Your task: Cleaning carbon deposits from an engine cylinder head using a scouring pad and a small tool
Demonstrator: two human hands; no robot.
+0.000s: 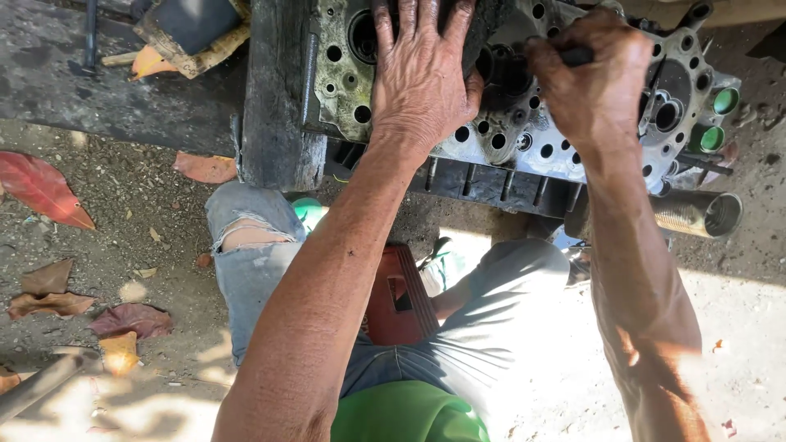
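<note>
Your left hand [422, 78] lies open and flat on the cylinder head [524, 123] straight ahead of you, while your right hand [594, 78], just beside it, grips a dark tool handle [575, 56] over its middle.

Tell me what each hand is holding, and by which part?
The right hand is fisted around a dark tool handle; the tool's working end is hidden. The left hand holds nothing, resting flat on the grimy grey metal engine head.
</note>
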